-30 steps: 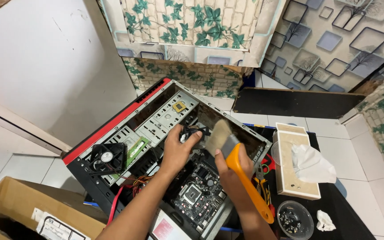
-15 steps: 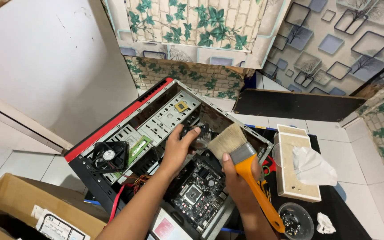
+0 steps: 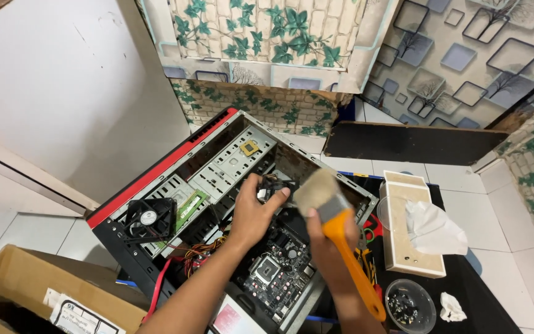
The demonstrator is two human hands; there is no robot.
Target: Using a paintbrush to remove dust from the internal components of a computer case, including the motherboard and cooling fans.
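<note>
A corrugated cardboard box [image 3: 38, 297] is sitting at the lower left of the frame on white floor tiles. Right of it, an open desktop computer case [image 3: 156, 170] with a red edge strip and perforated grey metal panels is lying on its side across the centre. A round black cooling fan [image 3: 148, 218] is resting on the case's left end, beside a green memory stick [image 3: 188, 209].

In the middle, the left hand [image 3: 251, 213] is reaching into the case, its fingers closing around a small black fan part [image 3: 273, 187] with wires. Below it, a dark motherboard [image 3: 276, 272] with a square silver socket is lying inside the case.

Just right of centre, the right hand [image 3: 324, 244] is gripping a paintbrush [image 3: 335, 226] firmly around its orange plastic handle; a metal band is holding pale, soft bristles that are pointing up toward the fan part, close beside the left fingertips.

Further right, a cream rectangular tissue box [image 3: 403, 244] is showing a crumpled white tissue [image 3: 432, 227]. At the lower right, a round clear bowl [image 3: 410, 306] is holding small dark screws on a black mat [image 3: 483, 297].
</note>
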